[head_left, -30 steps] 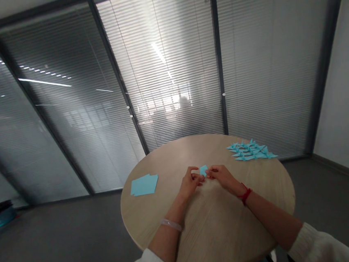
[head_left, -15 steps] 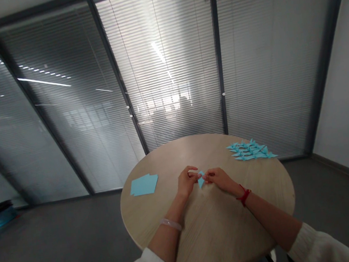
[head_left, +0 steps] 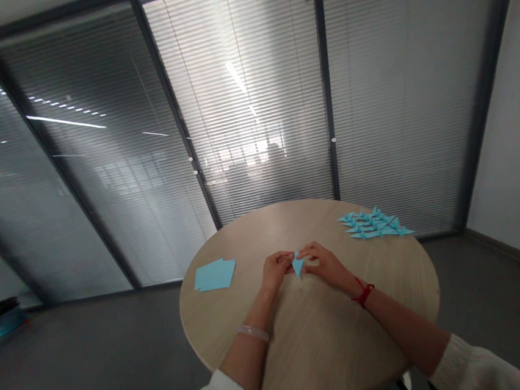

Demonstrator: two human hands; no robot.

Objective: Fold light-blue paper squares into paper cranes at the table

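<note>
Between my hands, above the middle of the round table, is a small piece of folded blue paper (head_left: 298,267), kite-shaped with its point toward me. My left hand (head_left: 277,269) pinches its left edge, fingers closed. On the other side, my right hand (head_left: 324,265) has its thumb and fingers parted around the right edge, with the index fingertip touching near the top. Whether that hand grips the paper or only rests on it is hard to make out.
The round wooden table (head_left: 330,347) carries a loose stack of blue paper sheets (head_left: 215,275) on the left. Several folded blue paper cranes (head_left: 373,224) sit in rows at the far right. Behind stands a glass wall with blinds (head_left: 260,97).
My right hand's fingers have spread from a tight pinch and lifted slightly. More of the folded paper's face shows now. The left hand has shifted a little leftward, still on the paper.
</note>
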